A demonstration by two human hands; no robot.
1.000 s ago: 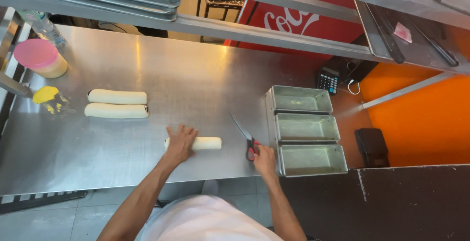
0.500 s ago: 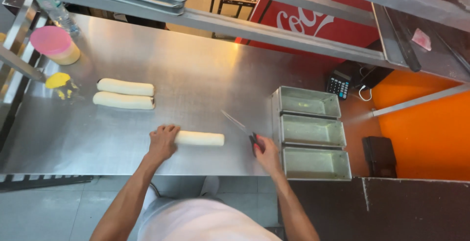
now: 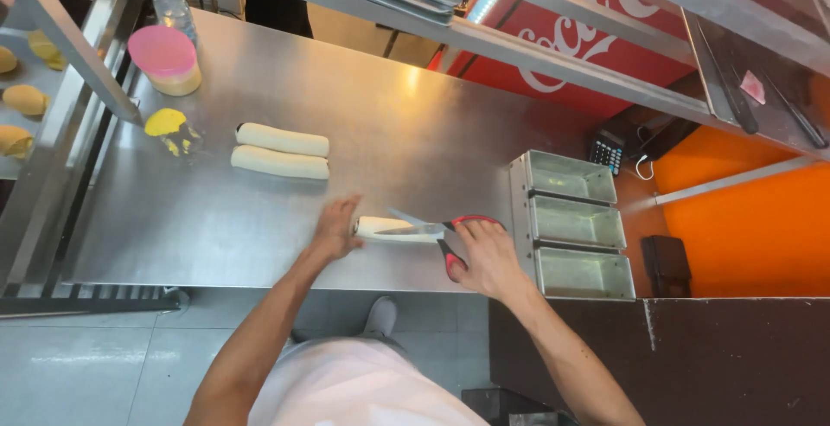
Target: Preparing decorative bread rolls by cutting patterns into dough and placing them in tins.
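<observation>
Overhead, shelving spans a steel table (image 3: 415,115); right hand (image 3: 488,257) grips open scissors (image 3: 432,229), left hand (image 3: 335,229) lies flat on the dough roll (image 3: 385,229), gripping nothing.

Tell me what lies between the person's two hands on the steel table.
In the head view, between the left hand and right hand lie a dough log and open scissors' blades.

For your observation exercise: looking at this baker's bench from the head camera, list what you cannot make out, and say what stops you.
- Dough roll, head view: the left hand covers its left end and the scissors cross it, so whether it is cut yet cannot be told.
- Third loaf tin: too dim to show any contents.
- Yellow pieces at far left: cut off by the frame edge and rack bars.
</observation>
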